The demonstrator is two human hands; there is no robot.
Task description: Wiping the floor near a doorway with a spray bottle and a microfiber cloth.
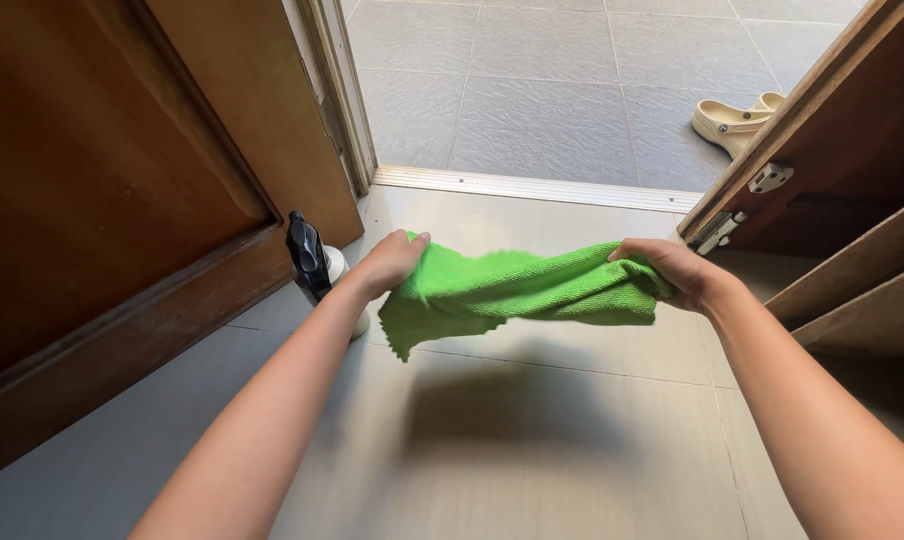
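Observation:
A bright green microfibre cloth (512, 290) is stretched in the air between both my hands, above a pale tiled floor. My left hand (390, 262) pinches its left end, with a loose corner hanging down below. My right hand (670, 272) grips the bunched right end. The cloth casts a soft shadow on the tiles beneath. A spray bottle (312, 268) with a black trigger head and white body stands on the floor just left of my left forearm, partly hidden behind it.
A brown wooden door (102, 200) stands at the left, another wooden door with metal latch fittings (742, 205) at the right. A metal threshold strip (532, 187) crosses the doorway. Beyond it are grey tiles and a pair of cream clogs (737, 120).

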